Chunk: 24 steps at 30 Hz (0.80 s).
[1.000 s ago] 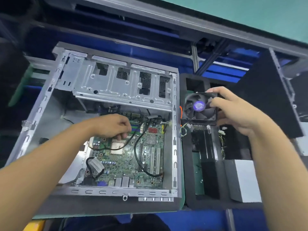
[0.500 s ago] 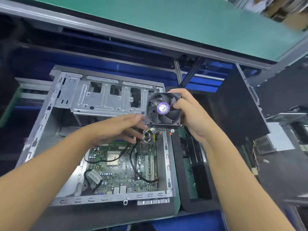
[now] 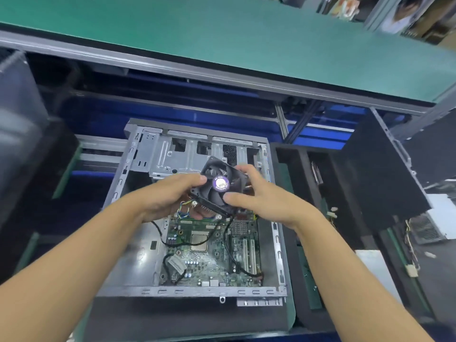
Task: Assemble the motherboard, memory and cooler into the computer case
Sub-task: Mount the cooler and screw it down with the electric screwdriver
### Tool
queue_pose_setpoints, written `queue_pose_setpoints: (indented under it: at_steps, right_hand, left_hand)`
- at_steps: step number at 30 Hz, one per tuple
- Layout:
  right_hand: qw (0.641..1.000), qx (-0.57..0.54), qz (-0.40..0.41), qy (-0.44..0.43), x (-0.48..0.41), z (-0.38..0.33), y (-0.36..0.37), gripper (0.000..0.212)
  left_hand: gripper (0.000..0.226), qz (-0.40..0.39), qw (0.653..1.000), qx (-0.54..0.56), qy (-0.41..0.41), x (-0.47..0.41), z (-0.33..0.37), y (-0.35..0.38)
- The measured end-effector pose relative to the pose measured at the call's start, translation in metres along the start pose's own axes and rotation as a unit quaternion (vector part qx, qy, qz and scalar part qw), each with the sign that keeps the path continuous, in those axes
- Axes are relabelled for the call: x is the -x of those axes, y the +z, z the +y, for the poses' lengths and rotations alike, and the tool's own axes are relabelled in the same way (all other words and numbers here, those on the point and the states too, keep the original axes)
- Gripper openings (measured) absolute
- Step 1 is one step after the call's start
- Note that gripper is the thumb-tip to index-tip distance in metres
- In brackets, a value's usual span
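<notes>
In the head view, we hold the cooler in the air above the far end of the board, which already lies inside the open case. Our main worry is the loose black cables that cross the board near the bare socket. If we lower the cooler as things lie, a cable could end up pinched under the heatsink, or the sink could sit tilted on the chip. The cooler's own coloured lead hangs in a loop under the left hand and could snag on a connector or drop into the fan. The cooler is also tilted now, its near edge lower than its far edge, so we judge it must be levelled and squared to the mounting holes before it goes down. A slip from this height could hurt the socket.

Our left hand comes in from the lower left, thumb pressed on the fan's top rim and fingers curled beneath it, so that grip is closed on the cooler. Our right hand comes in from the lower right, thumb on the fan face near the purple hub label, fingers wrapped behind the far side, likewise clamped on the cooler. Both forearms reach over the near wall of the case. Whether memory is fitted, we cannot tell.
</notes>
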State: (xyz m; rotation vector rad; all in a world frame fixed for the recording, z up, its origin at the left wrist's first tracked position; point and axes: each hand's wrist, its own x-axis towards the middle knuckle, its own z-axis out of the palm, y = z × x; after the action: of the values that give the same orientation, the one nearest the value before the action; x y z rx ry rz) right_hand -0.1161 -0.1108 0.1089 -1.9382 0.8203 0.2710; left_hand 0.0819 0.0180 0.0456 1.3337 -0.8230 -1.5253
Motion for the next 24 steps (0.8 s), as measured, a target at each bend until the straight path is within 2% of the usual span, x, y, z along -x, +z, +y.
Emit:
queue_pose_setpoints:
  at_steps: [2,3,6,9,11,14,17,19,21,23,24]
  right_hand:
    - [0.991,0.131,0.007,-0.010,0.000,-0.010,0.008,0.101]
    - [0.989,0.145,0.009,-0.032,-0.001,-0.015,0.014,0.109]
    - [0.983,0.152,-0.035,-0.092,-0.008,-0.022,0.028,0.119]
    - [0.963,0.235,-0.080,-0.106,-0.016,-0.018,0.041,0.124]
    - [0.939,0.310,-0.073,-0.132,-0.021,-0.012,0.050,0.120]
    - [0.899,0.391,-0.041,-0.193,-0.029,-0.004,0.063,0.104]
    - [0.909,0.372,-0.039,-0.183,-0.035,0.004,0.065,0.095]
    - [0.927,0.344,-0.010,-0.150,-0.035,0.011,0.062,0.096]
    - [0.944,0.311,0.012,-0.110,-0.035,0.017,0.060,0.094]
    - [0.963,0.257,0.031,-0.074,-0.035,0.023,0.058,0.086]
    - [0.971,0.228,0.045,-0.058,-0.036,0.026,0.055,0.083]
  left_hand:
    - [0.041,-0.001,0.999,-0.012,-0.041,0.007,-0.003,-0.008]
    - [0.042,-0.006,0.998,-0.022,-0.056,0.010,-0.005,-0.011]
    - [0.049,-0.014,0.994,-0.069,-0.087,0.017,-0.014,-0.016]
    - [0.054,-0.044,0.984,-0.089,-0.147,0.020,-0.022,-0.022]
    - [0.057,-0.066,0.977,-0.086,-0.183,0.020,-0.027,-0.027]
    - [0.059,-0.096,0.969,-0.080,-0.215,0.018,-0.031,-0.028]
    - [0.062,-0.092,0.964,-0.081,-0.236,0.016,-0.034,-0.027]
    - [0.060,-0.036,0.969,-0.086,-0.230,0.013,-0.035,-0.028]
    - [0.056,0.076,0.967,-0.132,-0.204,0.005,-0.038,-0.033]
    - [0.038,0.164,0.941,-0.241,-0.174,0.000,-0.043,-0.040]
    - [0.027,0.176,0.916,-0.322,-0.162,0.000,-0.047,-0.044]
